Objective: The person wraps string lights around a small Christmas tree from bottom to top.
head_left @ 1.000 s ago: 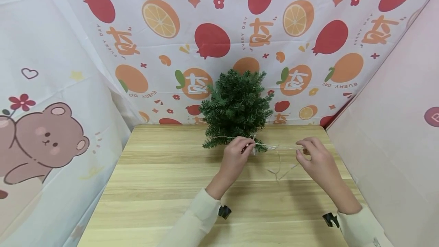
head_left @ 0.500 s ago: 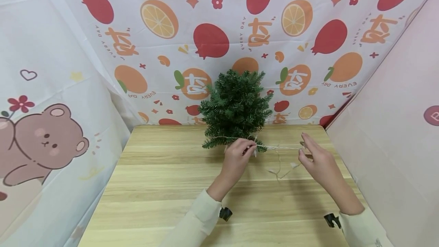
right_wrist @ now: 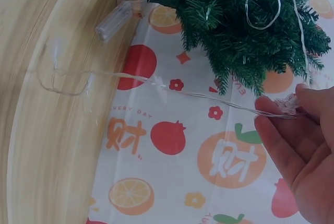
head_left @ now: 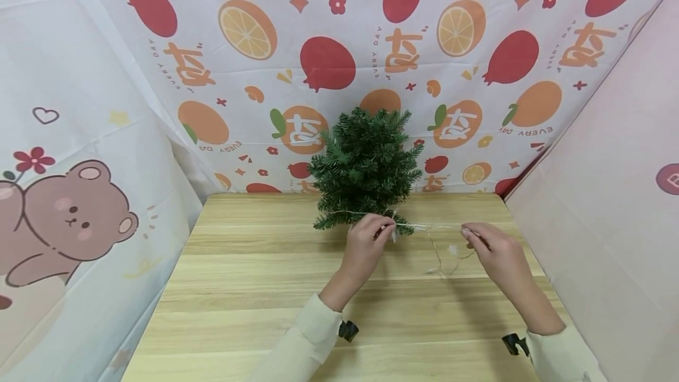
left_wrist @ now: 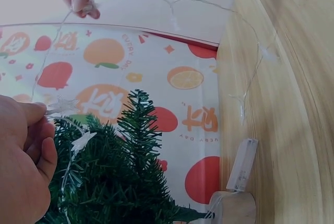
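A small green artificial Christmas tree [head_left: 366,164] stands at the back of the table. My left hand [head_left: 366,246], in front of its lower branches, pinches a string of fairy lights [head_left: 424,227] with clear star-shaped lights. Out to the right, my right hand [head_left: 498,252] pinches the same string, and the wire runs straight between both hands. A loose loop hangs below it. In the right wrist view a clear star [right_wrist: 286,104] sits between my right thumb and fingers. More stars [left_wrist: 82,141] lie against the branches beside my left fingers.
A clear battery box [left_wrist: 243,164] rests beside the tree's wooden base [left_wrist: 237,208]. Behind the wooden table [head_left: 239,287] hangs a fruit-printed cloth [head_left: 329,16], with pale cloths at both sides.
My right fingers have spread off the string, then pinched it again. The hanging loop has swung slightly right. My left hand has stayed almost still.
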`<move>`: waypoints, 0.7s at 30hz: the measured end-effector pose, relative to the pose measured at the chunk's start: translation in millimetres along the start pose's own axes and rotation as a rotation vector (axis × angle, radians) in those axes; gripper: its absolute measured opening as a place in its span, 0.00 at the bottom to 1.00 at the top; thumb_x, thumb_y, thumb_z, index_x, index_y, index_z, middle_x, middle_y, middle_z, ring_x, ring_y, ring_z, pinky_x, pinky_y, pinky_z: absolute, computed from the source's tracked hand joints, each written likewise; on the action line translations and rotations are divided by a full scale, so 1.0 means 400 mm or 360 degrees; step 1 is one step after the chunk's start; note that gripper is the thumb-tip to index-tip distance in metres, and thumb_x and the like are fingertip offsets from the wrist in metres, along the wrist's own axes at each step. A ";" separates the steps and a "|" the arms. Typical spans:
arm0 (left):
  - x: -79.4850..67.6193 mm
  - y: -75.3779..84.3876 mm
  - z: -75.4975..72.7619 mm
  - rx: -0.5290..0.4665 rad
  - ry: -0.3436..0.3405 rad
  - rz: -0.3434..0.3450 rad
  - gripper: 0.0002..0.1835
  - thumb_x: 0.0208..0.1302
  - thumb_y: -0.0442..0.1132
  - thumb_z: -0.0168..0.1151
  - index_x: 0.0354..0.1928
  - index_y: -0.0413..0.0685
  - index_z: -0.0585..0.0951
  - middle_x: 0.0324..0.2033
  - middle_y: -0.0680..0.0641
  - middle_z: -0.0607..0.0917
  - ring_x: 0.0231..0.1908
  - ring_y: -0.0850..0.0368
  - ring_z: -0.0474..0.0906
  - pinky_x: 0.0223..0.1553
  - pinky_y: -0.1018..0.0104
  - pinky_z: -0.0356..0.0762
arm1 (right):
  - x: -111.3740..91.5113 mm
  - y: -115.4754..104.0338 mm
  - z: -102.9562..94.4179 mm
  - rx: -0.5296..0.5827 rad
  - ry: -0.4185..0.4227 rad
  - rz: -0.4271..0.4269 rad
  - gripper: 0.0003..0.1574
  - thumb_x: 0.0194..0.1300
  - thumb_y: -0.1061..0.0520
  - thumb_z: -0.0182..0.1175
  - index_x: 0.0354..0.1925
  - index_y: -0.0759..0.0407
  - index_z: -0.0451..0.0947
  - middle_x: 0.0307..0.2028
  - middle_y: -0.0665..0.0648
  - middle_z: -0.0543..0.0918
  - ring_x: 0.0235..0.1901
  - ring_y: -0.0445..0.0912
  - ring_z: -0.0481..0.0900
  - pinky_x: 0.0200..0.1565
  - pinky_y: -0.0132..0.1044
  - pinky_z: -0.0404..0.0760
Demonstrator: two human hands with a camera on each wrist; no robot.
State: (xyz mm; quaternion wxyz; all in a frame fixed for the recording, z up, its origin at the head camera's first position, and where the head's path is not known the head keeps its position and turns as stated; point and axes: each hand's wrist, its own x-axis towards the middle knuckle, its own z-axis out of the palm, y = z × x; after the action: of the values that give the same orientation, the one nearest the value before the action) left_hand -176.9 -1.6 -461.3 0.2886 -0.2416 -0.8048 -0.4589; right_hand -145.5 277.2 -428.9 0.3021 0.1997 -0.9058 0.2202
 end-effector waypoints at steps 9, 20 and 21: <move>-0.006 -0.007 -0.002 -0.0076 -0.0045 -0.0102 0.07 0.71 0.37 0.64 0.43 0.43 0.87 0.41 0.50 0.85 0.37 0.60 0.82 0.35 0.75 0.80 | -0.005 0.024 -0.019 0.0082 0.0137 0.0024 0.10 0.58 0.70 0.70 0.39 0.61 0.86 0.31 0.52 0.83 0.29 0.32 0.72 0.30 0.20 0.70; -0.008 -0.004 -0.007 -0.0084 -0.0026 -0.0161 0.08 0.71 0.37 0.63 0.43 0.42 0.87 0.41 0.50 0.85 0.38 0.59 0.82 0.36 0.74 0.81 | -0.019 0.065 -0.046 0.0264 0.0068 0.0381 0.06 0.62 0.63 0.71 0.33 0.58 0.81 0.26 0.47 0.75 0.27 0.32 0.67 0.28 0.22 0.67; -0.009 -0.004 -0.007 -0.0096 -0.0028 -0.0178 0.08 0.71 0.37 0.63 0.43 0.42 0.87 0.41 0.50 0.85 0.37 0.60 0.82 0.35 0.74 0.81 | -0.021 0.069 -0.052 0.0270 0.0061 0.0432 0.06 0.63 0.62 0.71 0.33 0.57 0.81 0.26 0.47 0.74 0.26 0.32 0.67 0.28 0.23 0.66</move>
State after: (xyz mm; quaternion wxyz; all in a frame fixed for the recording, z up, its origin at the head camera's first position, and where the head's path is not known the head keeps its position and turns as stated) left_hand -174.6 -5.4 -463.3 0.2481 -0.2090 -0.8053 -0.4963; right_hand -143.6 312.7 -427.0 0.2689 0.0960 -0.8966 0.3384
